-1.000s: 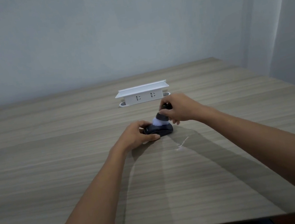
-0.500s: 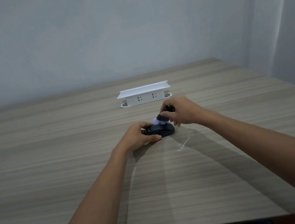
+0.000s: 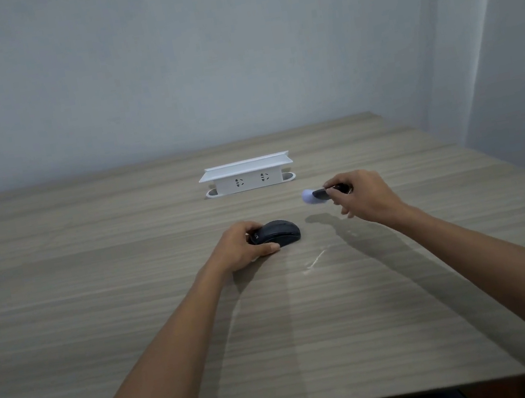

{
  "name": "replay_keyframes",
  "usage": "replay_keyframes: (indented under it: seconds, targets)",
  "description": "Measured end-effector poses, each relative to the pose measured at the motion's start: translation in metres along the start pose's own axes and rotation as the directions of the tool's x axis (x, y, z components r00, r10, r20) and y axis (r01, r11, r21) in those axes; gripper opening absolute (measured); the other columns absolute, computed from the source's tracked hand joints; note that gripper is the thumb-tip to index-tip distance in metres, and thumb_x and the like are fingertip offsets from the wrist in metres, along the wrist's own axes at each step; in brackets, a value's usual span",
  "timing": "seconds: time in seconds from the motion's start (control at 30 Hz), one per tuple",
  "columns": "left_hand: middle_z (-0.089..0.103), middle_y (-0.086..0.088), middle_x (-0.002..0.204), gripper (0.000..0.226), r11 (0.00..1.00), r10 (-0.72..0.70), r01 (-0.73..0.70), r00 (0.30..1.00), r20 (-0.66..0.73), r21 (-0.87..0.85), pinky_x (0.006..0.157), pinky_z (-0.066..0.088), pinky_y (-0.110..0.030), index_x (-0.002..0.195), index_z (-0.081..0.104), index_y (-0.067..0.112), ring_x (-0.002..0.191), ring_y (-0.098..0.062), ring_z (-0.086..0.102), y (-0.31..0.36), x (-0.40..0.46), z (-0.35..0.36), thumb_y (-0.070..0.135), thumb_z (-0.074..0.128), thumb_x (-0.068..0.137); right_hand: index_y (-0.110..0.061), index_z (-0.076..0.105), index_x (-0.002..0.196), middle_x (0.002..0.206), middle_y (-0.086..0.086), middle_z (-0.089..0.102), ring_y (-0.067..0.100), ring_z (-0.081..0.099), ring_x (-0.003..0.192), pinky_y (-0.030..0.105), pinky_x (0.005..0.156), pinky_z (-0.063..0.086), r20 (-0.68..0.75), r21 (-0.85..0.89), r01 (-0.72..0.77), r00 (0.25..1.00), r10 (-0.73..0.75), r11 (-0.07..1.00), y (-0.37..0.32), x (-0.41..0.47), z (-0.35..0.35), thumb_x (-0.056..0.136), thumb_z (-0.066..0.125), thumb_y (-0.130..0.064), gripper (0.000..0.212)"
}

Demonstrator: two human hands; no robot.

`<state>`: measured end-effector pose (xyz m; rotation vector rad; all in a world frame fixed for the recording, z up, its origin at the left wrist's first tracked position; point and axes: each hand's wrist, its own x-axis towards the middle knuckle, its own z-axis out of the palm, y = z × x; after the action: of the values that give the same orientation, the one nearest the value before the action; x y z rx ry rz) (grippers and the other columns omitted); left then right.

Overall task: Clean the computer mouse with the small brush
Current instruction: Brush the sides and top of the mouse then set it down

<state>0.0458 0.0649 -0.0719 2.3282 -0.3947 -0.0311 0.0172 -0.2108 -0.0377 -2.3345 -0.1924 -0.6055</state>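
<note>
A black computer mouse lies on the wooden table, near its middle. My left hand grips the mouse's left end, thumb at the front and fingers behind. My right hand is raised to the right of the mouse and pinches the small brush by its dark handle. The brush's pale bristles point left, clear of the mouse by about a hand's width.
A white socket box with a flat lid stands on the table behind the mouse. A pale scratch marks the tabletop in front of the mouse. A light wall rises behind the table; its front edge runs along the bottom.
My right hand lifted the brush off the mouse and moved it up and to the right. My left hand stayed on the mouse.
</note>
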Motion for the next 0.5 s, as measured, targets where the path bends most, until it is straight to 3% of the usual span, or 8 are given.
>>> replay_keyframes:
  seconds: [0.13, 0.2, 0.3, 0.43, 0.5]
  targets:
    - [0.072, -0.003, 0.103, 0.049, 0.999, -0.017, 0.019, 0.998, -0.061, 0.041, 0.078, 0.052, -0.027, 0.113, 0.070, 0.016, 0.094, -0.022, 0.067, 0.006, 0.000, 0.006, 0.040, 0.087, 0.073, -0.009, 0.078, 0.111, 0.083, 0.005, 0.078, 0.021, 0.070, 0.064, 0.042, 0.075, 0.061, -0.069, -0.038, -0.015, 0.998, 0.013, 0.999, 0.014, -0.006, -0.002, 0.094, 0.062, -0.013, 0.024]
    - [0.067, -0.004, 0.114, 0.064, 0.997, -0.038, 0.045, 0.993, -0.112, 0.062, 0.088, 0.054, -0.032, 0.124, 0.064, 0.012, 0.103, -0.022, 0.064, 0.011, -0.002, 0.011, 0.042, 0.086, 0.073, -0.008, 0.078, 0.111, 0.090, 0.009, 0.079, 0.026, 0.071, 0.072, 0.043, 0.079, 0.059, -0.097, -0.046, -0.030, 0.995, 0.025, 0.999, 0.020, -0.011, -0.004, 0.094, 0.062, -0.012, 0.024]
    - [0.068, -0.009, 0.108, 0.054, 0.988, -0.046, 0.066, 0.988, -0.150, 0.138, 0.088, 0.055, -0.045, 0.109, 0.069, 0.009, 0.097, -0.027, 0.066, 0.022, -0.003, 0.019, 0.046, 0.084, 0.073, -0.011, 0.078, 0.112, 0.090, 0.011, 0.080, 0.029, 0.072, 0.081, 0.035, 0.077, 0.054, -0.153, -0.090, -0.041, 0.988, 0.027, 0.995, 0.029, -0.018, -0.008, 0.093, 0.063, -0.011, 0.025]
    - [0.060, -0.008, 0.110, 0.055, 0.967, -0.114, 0.166, 0.960, -0.257, 0.192, 0.079, 0.052, -0.039, 0.102, 0.066, 0.008, 0.095, -0.027, 0.063, 0.030, -0.008, 0.031, 0.052, 0.080, 0.074, -0.017, 0.078, 0.117, 0.082, 0.013, 0.078, 0.030, 0.069, 0.074, 0.037, 0.069, 0.051, -0.182, -0.133, -0.082, 0.982, 0.057, 0.988, 0.039, -0.027, -0.012, 0.094, 0.061, -0.015, 0.029]
    - [0.055, -0.008, 0.117, 0.058, 0.949, -0.132, 0.211, 0.941, -0.312, 0.233, 0.084, 0.051, -0.039, 0.107, 0.062, 0.008, 0.101, -0.028, 0.061, 0.032, -0.011, 0.039, 0.055, 0.075, 0.077, -0.021, 0.076, 0.120, 0.081, 0.013, 0.077, 0.031, 0.066, 0.071, 0.037, 0.065, 0.050, -0.192, -0.161, -0.122, 0.977, 0.091, 0.979, 0.043, -0.030, -0.013, 0.093, 0.059, -0.017, 0.032]
